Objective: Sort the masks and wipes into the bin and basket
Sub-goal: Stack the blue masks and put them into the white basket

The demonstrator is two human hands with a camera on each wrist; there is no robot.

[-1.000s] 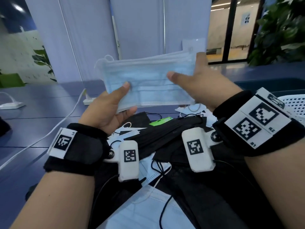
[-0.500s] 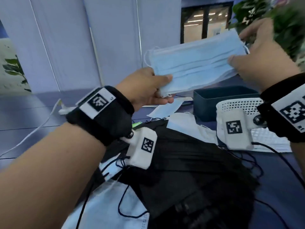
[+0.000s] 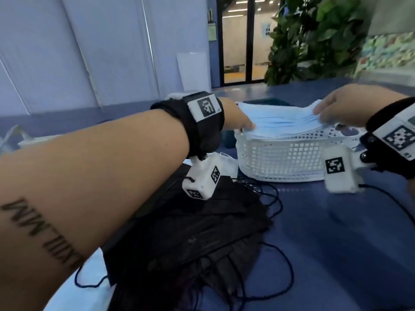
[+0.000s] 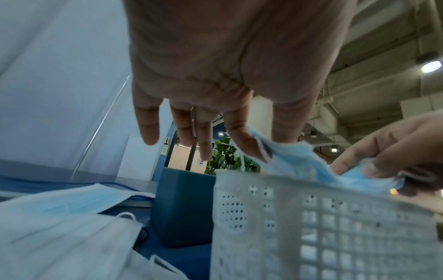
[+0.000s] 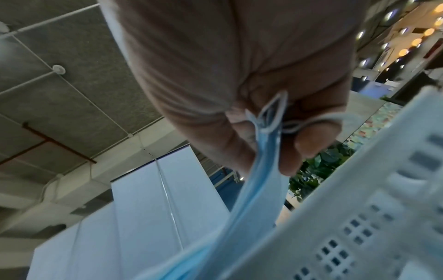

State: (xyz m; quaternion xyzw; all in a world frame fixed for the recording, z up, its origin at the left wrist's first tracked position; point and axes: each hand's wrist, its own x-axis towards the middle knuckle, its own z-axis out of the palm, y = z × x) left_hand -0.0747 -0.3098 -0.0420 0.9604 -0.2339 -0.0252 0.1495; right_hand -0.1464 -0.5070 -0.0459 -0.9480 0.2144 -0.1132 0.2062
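A stack of light blue masks (image 3: 283, 124) lies flat across the top of the white mesh basket (image 3: 283, 160). My left hand (image 3: 244, 126) pinches the stack's left end. In the left wrist view that pinch (image 4: 266, 151) is between thumb and forefinger, with the other fingers straight. My right hand (image 3: 323, 115) grips the right end, and the right wrist view shows thumb and fingers (image 5: 290, 166) closed on the mask edges (image 5: 263, 170) and ear loops. A dark bin (image 4: 182, 208) stands just behind the basket's left corner. A pile of black masks (image 3: 190, 239) lies under my left forearm.
Loose pale blue masks (image 4: 59, 227) lie on the blue table left of the bin, and more (image 3: 89, 281) sit under the black pile. A black cable (image 3: 393, 203) trails from my right wrist camera. A plant (image 3: 314, 37) stands beyond the table's far edge.
Both hands carried the blue masks from chest height to the right and down onto the basket top. The view swung right with them.
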